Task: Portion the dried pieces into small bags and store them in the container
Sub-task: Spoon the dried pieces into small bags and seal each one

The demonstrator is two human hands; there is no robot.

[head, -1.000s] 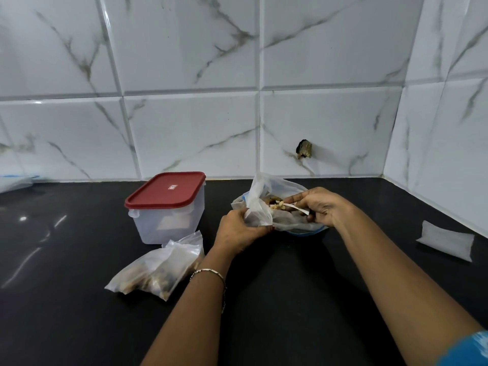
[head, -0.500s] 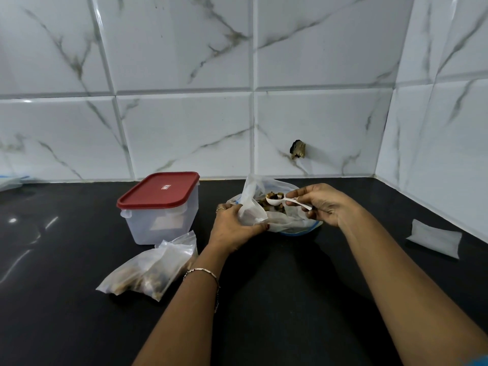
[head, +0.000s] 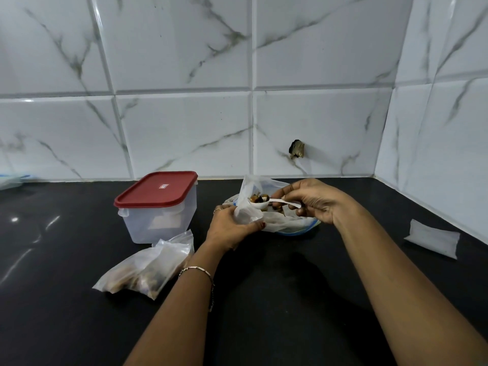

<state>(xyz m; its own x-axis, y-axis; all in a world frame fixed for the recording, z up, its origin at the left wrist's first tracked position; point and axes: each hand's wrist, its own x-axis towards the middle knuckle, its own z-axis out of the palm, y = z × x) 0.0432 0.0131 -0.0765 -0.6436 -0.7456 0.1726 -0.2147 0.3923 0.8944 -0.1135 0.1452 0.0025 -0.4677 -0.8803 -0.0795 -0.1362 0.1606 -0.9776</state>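
Plastic of the small bag (head: 244, 207) looks thin, limp and slippery, so it is best held at the mouth, where it is gripped by the left hand (head: 232, 228) while a white spoon (head: 266, 203) heaped with dried pieces (head: 258, 198) is pinched over it by the right hand (head: 314, 202). More pieces are seen in the bowl (head: 298, 228) behind; filled bags (head: 148, 268) lie beside the container (head: 158, 207), whose red lid is on and whose contents cannot be made out.

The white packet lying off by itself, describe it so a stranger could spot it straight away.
Start at the tiled wall's right-hand corner and drop to the black counter. The small white packet lies flat there, right of the right hand; unlike the clear filled bags, it is opaque.
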